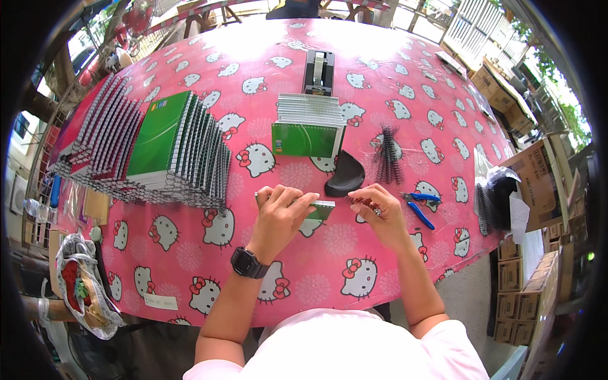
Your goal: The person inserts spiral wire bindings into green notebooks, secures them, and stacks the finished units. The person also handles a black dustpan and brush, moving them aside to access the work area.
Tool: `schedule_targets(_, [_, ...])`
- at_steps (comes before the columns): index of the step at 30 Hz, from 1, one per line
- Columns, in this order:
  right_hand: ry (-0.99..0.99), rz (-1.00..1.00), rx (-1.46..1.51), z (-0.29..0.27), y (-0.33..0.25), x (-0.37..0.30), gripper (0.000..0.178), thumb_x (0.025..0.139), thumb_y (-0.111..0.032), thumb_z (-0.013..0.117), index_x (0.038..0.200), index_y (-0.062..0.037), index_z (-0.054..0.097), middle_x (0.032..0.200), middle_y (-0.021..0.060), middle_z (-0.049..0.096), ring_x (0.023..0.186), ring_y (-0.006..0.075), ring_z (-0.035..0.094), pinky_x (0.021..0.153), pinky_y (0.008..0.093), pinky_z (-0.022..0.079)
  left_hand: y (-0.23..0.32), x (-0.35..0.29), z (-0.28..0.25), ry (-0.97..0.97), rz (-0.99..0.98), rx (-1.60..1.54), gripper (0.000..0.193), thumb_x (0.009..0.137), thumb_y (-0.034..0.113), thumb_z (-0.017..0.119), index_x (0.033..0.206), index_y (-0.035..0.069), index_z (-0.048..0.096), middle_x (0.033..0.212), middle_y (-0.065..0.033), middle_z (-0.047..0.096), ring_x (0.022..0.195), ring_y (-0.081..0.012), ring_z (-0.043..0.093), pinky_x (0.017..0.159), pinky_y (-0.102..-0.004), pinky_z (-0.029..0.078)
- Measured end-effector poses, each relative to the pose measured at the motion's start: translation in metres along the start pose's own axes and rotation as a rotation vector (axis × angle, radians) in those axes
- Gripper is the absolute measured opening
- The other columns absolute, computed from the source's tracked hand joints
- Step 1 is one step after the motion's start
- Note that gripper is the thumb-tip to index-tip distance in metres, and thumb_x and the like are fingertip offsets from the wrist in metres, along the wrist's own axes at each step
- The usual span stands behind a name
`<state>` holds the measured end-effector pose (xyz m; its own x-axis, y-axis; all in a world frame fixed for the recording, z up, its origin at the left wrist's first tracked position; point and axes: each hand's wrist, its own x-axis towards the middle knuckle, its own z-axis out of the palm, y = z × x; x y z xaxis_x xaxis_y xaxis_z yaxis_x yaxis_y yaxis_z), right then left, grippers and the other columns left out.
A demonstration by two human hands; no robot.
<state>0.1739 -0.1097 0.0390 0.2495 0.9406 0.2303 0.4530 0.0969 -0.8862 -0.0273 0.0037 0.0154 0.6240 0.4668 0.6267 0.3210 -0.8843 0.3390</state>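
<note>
My left hand, with a black watch on its wrist, presses down on a small green-covered notebook lying on the pink cartoon-cat tablecloth. My right hand pinches a short dark wire binding coil at the notebook's right edge. A black curved piece lies just beyond my hands. Blue-handled pliers rest right of my right hand.
A stack of unbound green notebooks sits at mid-table, a black binding tool behind it. Several bound notebooks fan out at left. Loose black coils lie at right, cardboard boxes beyond the table's edge.
</note>
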Motion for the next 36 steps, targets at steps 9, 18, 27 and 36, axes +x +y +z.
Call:
schedule_targets(9, [-0.159,-0.125,-0.094,0.006,-0.006,0.014,0.018,0.081,-0.002,0.068,0.099,-0.0029,0.065,0.090,0.0050,0.059,0.076,0.0139,0.057,0.067,0.0266,0.047,0.002,-0.002,0.003,0.053,-0.010,-0.009,0.020,0.078,0.019,0.070,0.098,0.018,0.069,0.081,0.0057,0.058,0.079,-0.0125,0.053,0.079,-0.0325,0.031])
schedule_targets(18, [-0.314,-0.113,-0.110,-0.001,-0.008,0.018,0.016,0.087,-0.002,0.061,0.102,-0.0024,0.063,0.082,0.0062,0.057,0.072,0.0146,0.058,0.062,0.0264,0.046,0.002,-0.003,0.001,0.051,-0.032,-0.063,0.015,0.079,0.018,0.069,0.094,0.017,0.069,0.080,0.0046,0.059,0.079,-0.0131,0.054,0.079,-0.0332,0.031])
schedule_targets(27, [-0.333,-0.170,-0.139,0.000,-0.009,0.023,0.050,0.083,-0.005,0.068,0.129,-0.0056,0.047,0.079,0.0035,0.061,0.067,0.0132,0.058,0.060,0.0257,0.047,0.030,0.006,-0.001,0.058,-0.144,-0.067,0.017,0.075,0.018,0.071,0.091,0.015,0.065,0.090,0.0017,0.060,0.086,-0.0174,0.056,0.085,-0.0379,0.032])
schedule_targets(36, [-0.438,0.098,-0.051,-0.010,-0.011,0.035,0.065,0.071,-0.015,0.080,0.128,-0.0066,0.049,0.101,0.0067,0.061,0.089,0.0178,0.059,0.074,0.0304,0.048,0.025,-0.002,0.005,-0.095,-0.051,-0.097,0.015,0.082,0.022,0.066,0.093,0.013,0.060,0.086,0.0008,0.060,0.088,-0.0168,0.057,0.091,-0.0415,0.031])
